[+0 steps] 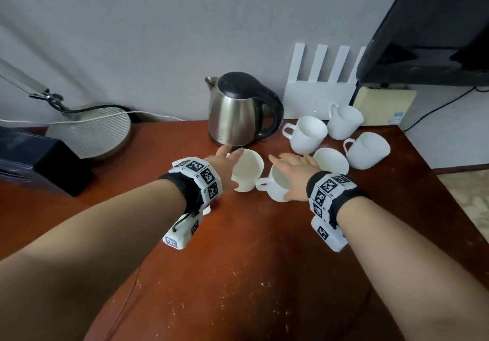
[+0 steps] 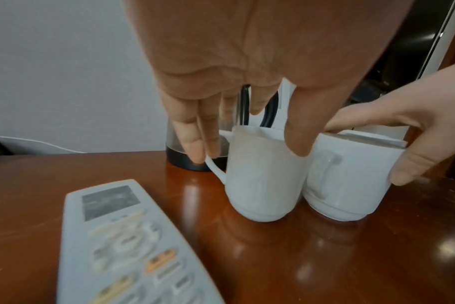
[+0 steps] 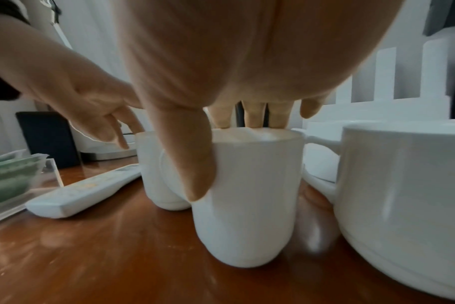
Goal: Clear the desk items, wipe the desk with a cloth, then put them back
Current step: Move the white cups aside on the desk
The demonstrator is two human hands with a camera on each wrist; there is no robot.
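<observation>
Two white mugs stand side by side on the brown desk (image 1: pixel 251 261), in front of a steel kettle (image 1: pixel 238 110). My left hand (image 1: pixel 232 155) is spread over the left mug (image 1: pixel 247 174) with straight fingers. In the left wrist view its thumb touches that mug (image 2: pixel 262 179) near the rim and its fingers (image 2: pixel 195 148) reach down by the handle. My right hand (image 1: pixel 291 167) grips the right mug (image 1: pixel 275 187) from above: thumb down the near wall, fingers over the far rim (image 3: pixel 252 121). Several more white mugs (image 1: pixel 307 134) stand behind to the right.
A white remote (image 2: pixel 122 246) lies beneath my left wrist, beside a clear box of green packets (image 3: pixel 11 179). A white router (image 1: pixel 320 94) leans on the wall under a dark screen (image 1: pixel 436 23). A lamp base (image 1: pixel 98 131) and black box (image 1: pixel 39 160) sit left. Specks dot the near desk.
</observation>
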